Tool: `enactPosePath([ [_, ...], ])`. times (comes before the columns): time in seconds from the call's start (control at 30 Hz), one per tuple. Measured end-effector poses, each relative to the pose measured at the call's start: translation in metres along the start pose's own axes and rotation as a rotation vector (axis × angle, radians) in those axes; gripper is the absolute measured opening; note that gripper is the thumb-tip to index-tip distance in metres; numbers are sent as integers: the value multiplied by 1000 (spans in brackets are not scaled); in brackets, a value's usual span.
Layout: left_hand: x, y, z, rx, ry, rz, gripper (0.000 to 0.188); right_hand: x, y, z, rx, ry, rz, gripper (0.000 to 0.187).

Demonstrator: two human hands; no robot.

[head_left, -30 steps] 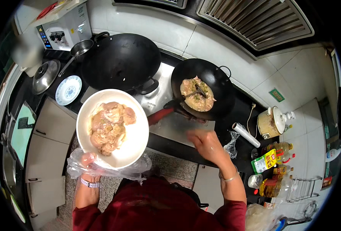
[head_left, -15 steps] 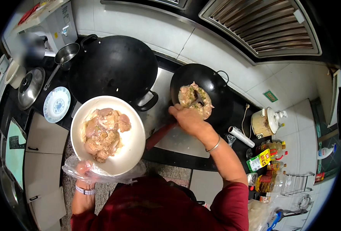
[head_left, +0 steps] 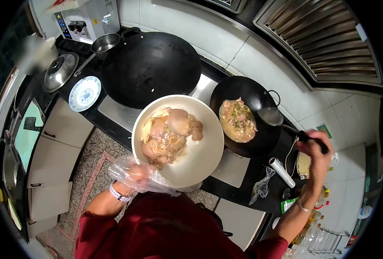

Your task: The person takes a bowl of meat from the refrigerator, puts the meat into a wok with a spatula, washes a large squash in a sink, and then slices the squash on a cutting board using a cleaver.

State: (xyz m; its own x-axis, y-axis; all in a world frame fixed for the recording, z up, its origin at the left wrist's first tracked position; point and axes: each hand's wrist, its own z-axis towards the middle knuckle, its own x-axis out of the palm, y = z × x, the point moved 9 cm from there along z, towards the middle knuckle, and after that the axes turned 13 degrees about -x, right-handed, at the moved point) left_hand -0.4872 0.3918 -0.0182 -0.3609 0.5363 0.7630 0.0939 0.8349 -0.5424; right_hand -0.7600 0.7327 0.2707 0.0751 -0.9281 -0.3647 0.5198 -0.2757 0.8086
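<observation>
My left hand (head_left: pixel 135 172), covered in clear plastic, grips the near edge of a large white bowl (head_left: pixel 204 166). In the bowl lie pale, raw-looking pieces of meat (head_left: pixel 167 136) in a light brown coating. My right hand (head_left: pixel 316 149) is closed round the black handle of a ladle (head_left: pixel 270 115), whose metal head hangs over the right side of a black wok (head_left: pixel 260 144). A patch of pale meat (head_left: pixel 238 120) with green bits and liquid lies in the wok, apart from the ladle.
A larger black wok (head_left: pixel 150 64) stands at the back left, beside a small saucepan (head_left: pixel 105 43), a metal lid (head_left: pixel 61 72) and a patterned plate (head_left: pixel 85 93). A film roll (head_left: pixel 282 172), crumpled plastic (head_left: pixel 262 185) and several bottles (head_left: pixel 321 198) are on the right. The range hood (head_left: pixel 325 43) hangs above.
My right hand has moved right, from over the food in the wok to beyond its rim, drawing the ladle off the food. The white bowl has shifted closer to that wok.
</observation>
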Motion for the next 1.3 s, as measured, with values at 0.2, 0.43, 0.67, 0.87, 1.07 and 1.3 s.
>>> enactPosePath([
  [0.2, 54, 20, 23, 48, 31, 126, 93, -84, 105, -40, -443, -115, 259, 33],
  [0.43, 85, 27, 33, 129, 34, 210, 103, -26, 109, -79, -317, -175, 523, 37],
  [0.67, 106, 27, 33, 171, 42, 278, 105, -9, 84, -80, -109, -30, 472, 34],
  [0.87, 112, 24, 29, 232, -1, 290, 104, 12, 80, -80, -60, 57, 471, 26],
  [1.07, 132, 7, 32, 382, 34, 440, 106, 29, 75, -80, 33, 90, 455, 18],
  [1.3, 130, 11, 31, 467, -58, 590, 108, 40, 78, -91, 29, 106, 461, 12],
])
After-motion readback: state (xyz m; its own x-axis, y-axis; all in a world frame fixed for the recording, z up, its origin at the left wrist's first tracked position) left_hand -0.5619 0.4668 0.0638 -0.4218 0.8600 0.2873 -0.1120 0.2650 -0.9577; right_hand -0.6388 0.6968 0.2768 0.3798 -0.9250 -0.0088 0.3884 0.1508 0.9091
